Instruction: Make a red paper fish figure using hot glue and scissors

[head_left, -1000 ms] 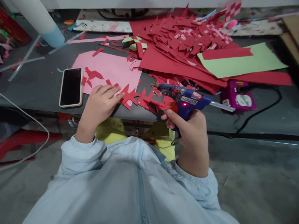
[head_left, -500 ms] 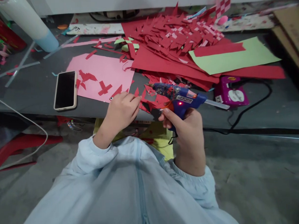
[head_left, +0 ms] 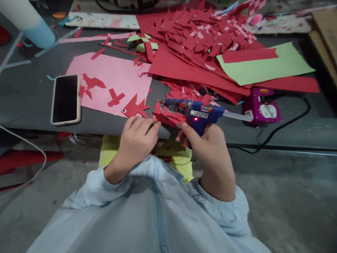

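Observation:
My right hand (head_left: 204, 140) is wrapped round the grip of a blue hot glue gun (head_left: 199, 114). The gun's light glows red, its nozzle points left, and a clear glue stick (head_left: 237, 116) juts from the back. My left hand (head_left: 138, 136) is closed at the table's front edge, fingertips pinched together below the nozzle. Whatever is between those fingers is too small or hidden to name. Just beyond its knuckles lies a red paper fish (head_left: 135, 106) with a stick-on eye. More red paper cutouts (head_left: 168, 115) lie under the gun.
A phone (head_left: 66, 100) lies left of a pink sheet (head_left: 122, 74) bearing red scraps. A large pile of red woven paper (head_left: 193, 37) fills the back. To the right are a green sheet (head_left: 246, 73), a purple power socket (head_left: 260, 110) and a black cable (head_left: 284, 128).
My left hand has drawn back towards me, uncovering the red paper fish. The glue gun has shifted slightly left and down with my right hand. The view has also shifted a little.

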`<action>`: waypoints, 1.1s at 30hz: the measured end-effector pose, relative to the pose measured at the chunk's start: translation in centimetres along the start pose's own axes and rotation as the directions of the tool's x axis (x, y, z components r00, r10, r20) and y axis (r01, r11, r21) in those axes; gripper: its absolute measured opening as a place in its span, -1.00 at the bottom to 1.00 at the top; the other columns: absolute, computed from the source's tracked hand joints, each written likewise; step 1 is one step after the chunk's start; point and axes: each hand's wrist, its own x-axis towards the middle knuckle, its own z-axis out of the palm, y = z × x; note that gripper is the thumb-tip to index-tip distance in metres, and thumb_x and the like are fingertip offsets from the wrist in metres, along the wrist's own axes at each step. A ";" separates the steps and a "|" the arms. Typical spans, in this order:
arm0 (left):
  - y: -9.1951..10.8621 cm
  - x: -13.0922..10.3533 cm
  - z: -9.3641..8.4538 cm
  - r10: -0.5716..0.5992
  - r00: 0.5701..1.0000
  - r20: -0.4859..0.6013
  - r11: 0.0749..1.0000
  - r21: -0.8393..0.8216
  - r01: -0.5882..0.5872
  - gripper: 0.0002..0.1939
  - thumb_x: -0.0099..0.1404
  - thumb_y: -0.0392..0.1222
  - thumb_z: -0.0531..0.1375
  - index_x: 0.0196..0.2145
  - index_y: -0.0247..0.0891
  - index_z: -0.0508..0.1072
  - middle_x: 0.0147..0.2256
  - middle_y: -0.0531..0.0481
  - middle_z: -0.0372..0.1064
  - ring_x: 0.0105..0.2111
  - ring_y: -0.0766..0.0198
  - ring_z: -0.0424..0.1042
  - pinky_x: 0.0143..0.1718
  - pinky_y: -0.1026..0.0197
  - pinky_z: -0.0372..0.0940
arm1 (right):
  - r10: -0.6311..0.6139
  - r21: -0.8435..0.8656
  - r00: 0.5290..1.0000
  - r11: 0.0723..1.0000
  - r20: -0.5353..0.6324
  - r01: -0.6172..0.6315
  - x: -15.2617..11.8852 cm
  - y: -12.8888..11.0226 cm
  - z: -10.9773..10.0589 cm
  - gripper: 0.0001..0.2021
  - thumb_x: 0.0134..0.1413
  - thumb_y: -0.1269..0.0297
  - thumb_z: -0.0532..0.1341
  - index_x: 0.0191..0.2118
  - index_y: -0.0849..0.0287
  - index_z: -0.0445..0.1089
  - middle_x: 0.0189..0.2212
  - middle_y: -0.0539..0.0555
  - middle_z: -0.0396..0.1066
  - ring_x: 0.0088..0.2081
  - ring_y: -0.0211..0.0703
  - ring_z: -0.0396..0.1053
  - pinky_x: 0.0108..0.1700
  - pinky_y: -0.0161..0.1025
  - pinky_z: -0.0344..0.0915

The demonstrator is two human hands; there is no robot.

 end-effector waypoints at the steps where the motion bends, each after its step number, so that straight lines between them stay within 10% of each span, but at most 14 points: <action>1: -0.4 -0.2 -0.2 -0.035 0.999 -0.018 0.999 0.001 0.035 -0.74 0.41 -0.29 0.12 -0.04 -0.29 0.56 -0.10 -0.13 0.59 -0.13 0.12 0.50 0.02 0.01 0.30 | 0.003 -0.053 1.000 0.999 0.024 -0.002 0.0 -0.1 0.1 -0.57 0.21 0.01 0.24 -0.62 0.10 0.43 -0.72 0.06 0.41 -0.64 -0.16 0.39 -0.51 -0.22 0.28; 13: -4.2 -0.6 1.4 -0.162 0.978 -0.134 0.986 -0.059 0.155 -0.78 0.38 -0.27 0.18 -0.08 -0.29 0.56 -0.11 -0.13 0.60 -0.10 0.06 0.49 -0.06 -0.01 0.30 | 0.108 -0.217 0.994 0.970 -0.010 -0.107 -0.1 -2.5 0.6 -0.42 0.08 -0.25 0.23 -0.70 0.13 0.36 -0.76 0.04 0.32 -0.70 -0.24 0.27 -0.61 -0.28 0.17; 33: -4.2 -0.6 1.2 -0.235 0.971 -0.047 0.958 -0.179 0.224 -0.73 0.36 -0.28 0.16 -0.02 -0.24 0.54 -0.07 -0.12 0.60 -0.11 0.07 0.52 -0.05 -0.06 0.25 | 0.008 -0.490 1.000 0.871 -0.019 -0.016 -0.2 -4.5 1.9 -0.40 0.22 -0.24 0.09 -0.67 0.08 0.25 -0.75 0.04 0.31 -0.68 -0.19 0.28 -0.56 -0.23 0.12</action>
